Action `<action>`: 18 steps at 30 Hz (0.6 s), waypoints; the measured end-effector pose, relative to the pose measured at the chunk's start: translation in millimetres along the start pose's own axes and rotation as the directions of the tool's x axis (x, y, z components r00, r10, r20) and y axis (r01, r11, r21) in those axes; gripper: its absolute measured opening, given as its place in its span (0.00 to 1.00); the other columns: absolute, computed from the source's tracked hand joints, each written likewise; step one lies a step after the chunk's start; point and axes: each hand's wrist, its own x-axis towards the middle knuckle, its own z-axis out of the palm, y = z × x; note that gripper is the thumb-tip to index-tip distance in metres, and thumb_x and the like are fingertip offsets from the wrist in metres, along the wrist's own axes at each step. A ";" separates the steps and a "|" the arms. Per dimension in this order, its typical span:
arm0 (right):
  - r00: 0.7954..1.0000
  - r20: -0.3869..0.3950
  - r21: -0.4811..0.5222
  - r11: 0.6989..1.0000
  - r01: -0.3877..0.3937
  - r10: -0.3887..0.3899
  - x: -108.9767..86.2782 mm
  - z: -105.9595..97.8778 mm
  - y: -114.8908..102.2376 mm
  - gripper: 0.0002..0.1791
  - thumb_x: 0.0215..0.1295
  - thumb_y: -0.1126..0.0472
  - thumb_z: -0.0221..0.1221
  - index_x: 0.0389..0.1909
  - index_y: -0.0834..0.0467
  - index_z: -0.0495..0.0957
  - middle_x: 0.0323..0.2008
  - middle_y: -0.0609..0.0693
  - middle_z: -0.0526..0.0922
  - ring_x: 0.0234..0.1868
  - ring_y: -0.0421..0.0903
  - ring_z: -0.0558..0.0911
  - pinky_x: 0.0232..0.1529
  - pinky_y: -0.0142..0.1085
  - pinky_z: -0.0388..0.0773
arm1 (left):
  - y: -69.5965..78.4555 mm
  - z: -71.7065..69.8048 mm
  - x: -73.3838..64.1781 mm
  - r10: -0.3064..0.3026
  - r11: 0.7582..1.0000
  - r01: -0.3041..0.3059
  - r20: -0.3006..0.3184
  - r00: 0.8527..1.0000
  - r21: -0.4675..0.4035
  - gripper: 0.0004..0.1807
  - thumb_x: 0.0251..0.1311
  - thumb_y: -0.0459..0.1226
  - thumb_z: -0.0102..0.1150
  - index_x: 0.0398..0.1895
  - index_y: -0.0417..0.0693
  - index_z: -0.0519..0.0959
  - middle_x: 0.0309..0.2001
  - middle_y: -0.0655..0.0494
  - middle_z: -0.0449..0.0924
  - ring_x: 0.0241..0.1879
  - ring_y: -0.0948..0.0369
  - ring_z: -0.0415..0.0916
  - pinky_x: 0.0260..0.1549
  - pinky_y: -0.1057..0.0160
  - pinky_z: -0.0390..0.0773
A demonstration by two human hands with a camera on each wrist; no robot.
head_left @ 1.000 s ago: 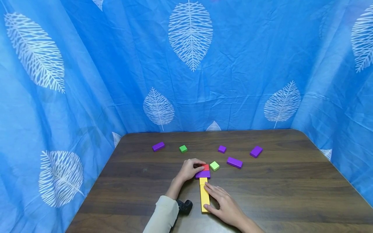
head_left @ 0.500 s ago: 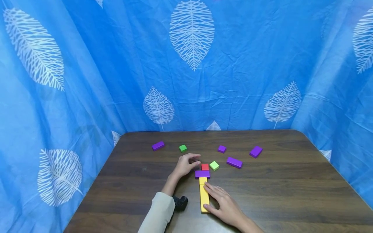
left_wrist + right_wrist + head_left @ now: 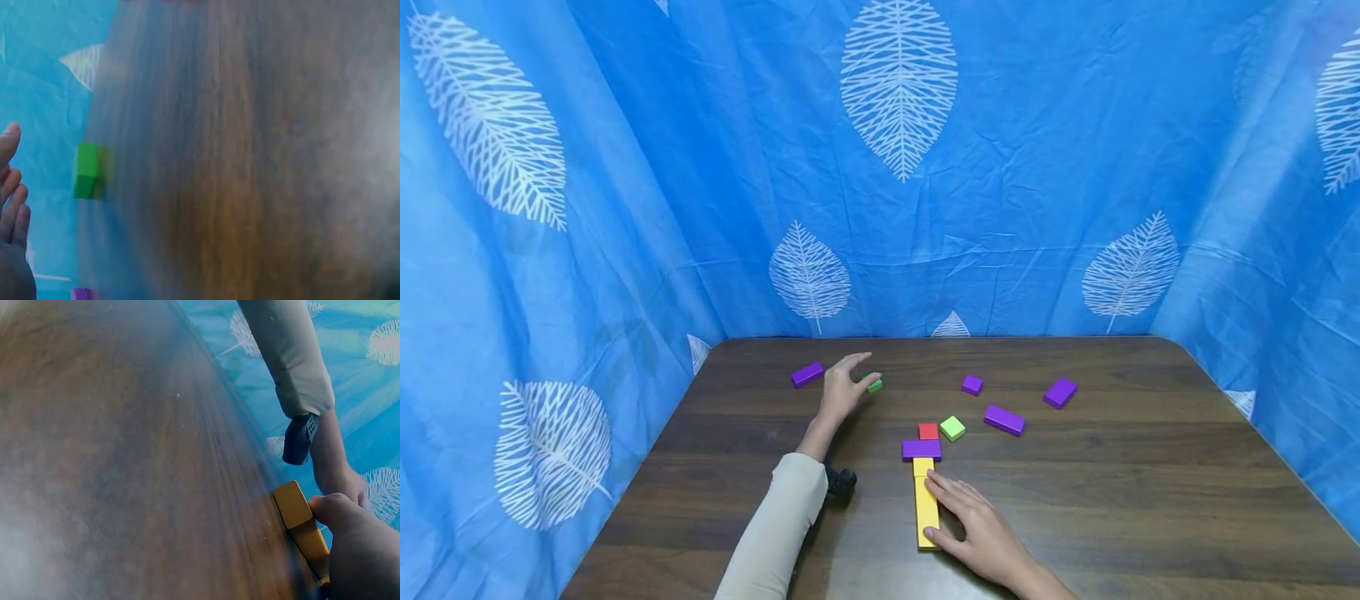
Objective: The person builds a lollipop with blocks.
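Honestly, I'd use the flat glossy purple block lying crosswise (image 3: 921, 451) as the landmark. The left hand (image 3: 841, 390) is well beyond it and off to its left, over the dark wood-grain tabletop (image 3: 1112, 500). Its fingers (image 3: 853, 362) are spread with nothing in them.

The bit that matters, I reckon, is the small bright green block (image 3: 875, 386): it's beyond the landmark too, only slightly left of it, so it sits on the thumb side of the left hand. The head view has the thumb partly covering it, so I can't call its long axis from there, but the left wrist view shows a gap between fingers and block. The left hand is clearly the nearer one.

The right hand (image 3: 973, 527) is on the near side of the landmark, fingers laid against the right edge of the long flat yellow block (image 3: 927, 517), touching but not wrapped round it. That one's long axis points away from the person, at right angles to the landmark's. A short yellow block (image 3: 923, 467) fills in between, a small red block (image 3: 928, 431) sits at the landmark's far side, and a lime green block (image 3: 952, 428) lies just beyond it, rightward.
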 end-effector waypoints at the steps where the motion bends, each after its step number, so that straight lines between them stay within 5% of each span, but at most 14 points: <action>1: 1.000 -0.001 0.001 1.000 0.000 0.000 -0.1 0.1 0.0 0.33 0.58 0.42 0.59 0.59 0.58 0.72 0.62 0.48 0.70 0.59 0.49 0.71 0.58 0.46 0.66 | -3.1 0.1 0.8 -0.026 1.000 0.026 -0.004 1.000 0.006 0.22 0.49 0.37 0.68 0.49 0.40 0.79 0.49 0.45 0.79 0.50 0.50 0.75 0.50 0.53 0.73; 8: 1.000 0.007 0.014 1.000 -0.013 0.013 -0.4 0.2 -0.2 0.33 0.58 0.43 0.59 0.60 0.58 0.71 0.62 0.48 0.69 0.59 0.49 0.71 0.59 0.47 0.65 | -20.0 6.1 -4.9 -0.180 0.983 0.182 0.074 0.981 -0.013 0.25 0.49 0.39 0.68 0.51 0.39 0.78 0.49 0.45 0.78 0.52 0.49 0.73 0.53 0.52 0.70; 18: 1.000 -0.014 0.006 1.000 0.016 -0.016 -0.5 1.7 2.0 0.33 0.58 0.43 0.60 0.60 0.57 0.71 0.62 0.48 0.69 0.59 0.48 0.71 0.59 0.46 0.65 | -29.8 13.7 -12.6 -0.127 0.991 0.121 0.108 0.986 0.052 0.20 0.51 0.35 0.67 0.49 0.40 0.79 0.48 0.44 0.79 0.50 0.48 0.75 0.50 0.51 0.72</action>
